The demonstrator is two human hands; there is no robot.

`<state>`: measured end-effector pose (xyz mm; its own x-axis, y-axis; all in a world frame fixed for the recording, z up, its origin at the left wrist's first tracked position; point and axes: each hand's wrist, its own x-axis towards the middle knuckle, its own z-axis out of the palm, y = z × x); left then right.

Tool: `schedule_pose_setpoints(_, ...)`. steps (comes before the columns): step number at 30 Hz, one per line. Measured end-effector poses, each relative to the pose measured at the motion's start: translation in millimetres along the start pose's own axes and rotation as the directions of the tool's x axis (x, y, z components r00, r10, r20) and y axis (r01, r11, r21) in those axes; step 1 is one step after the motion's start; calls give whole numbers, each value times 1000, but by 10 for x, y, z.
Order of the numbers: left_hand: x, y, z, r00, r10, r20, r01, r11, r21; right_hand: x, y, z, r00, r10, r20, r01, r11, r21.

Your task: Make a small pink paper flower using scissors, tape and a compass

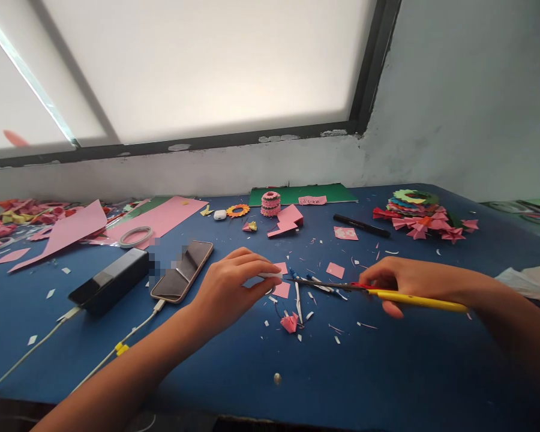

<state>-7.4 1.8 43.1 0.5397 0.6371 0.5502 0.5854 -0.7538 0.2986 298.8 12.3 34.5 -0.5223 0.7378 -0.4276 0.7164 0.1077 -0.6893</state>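
My left hand [240,282] pinches a small white piece [270,275], perhaps paper, between thumb and fingers. My right hand [398,282] is closed on a pair of scissors [328,284] with dark blades and red and yellow handles. The blades point left, and their tips come close to the white piece; whether they touch it I cannot tell. Below the blades lies a pink folded paper flower [290,323] with a thin dark stem. Pink paper squares [335,270], white-and-blue tools [298,300] and many white scraps are scattered around the hands.
A phone [182,271] and a black power bank [110,279], both cabled, lie left. Pink paper sheets [74,234] and a tape roll [135,236] sit behind them. Farther back are a black pen [361,225], a green mat [337,192] and stacked paper rings [270,204].
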Motion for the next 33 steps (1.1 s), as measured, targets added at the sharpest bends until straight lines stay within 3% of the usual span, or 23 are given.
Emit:
schedule_pose_setpoints(14, -4, -2, 49, 990, 139, -29, -138, 990, 28, 32, -6, 22, 999, -2, 35, 2, 1000, -4)
schedule_pose_setpoints(33, -17, 20, 82, 988, 152, -25, -152, 988, 5, -2, -135, 60, 999, 53, -2, -53, 998, -32)
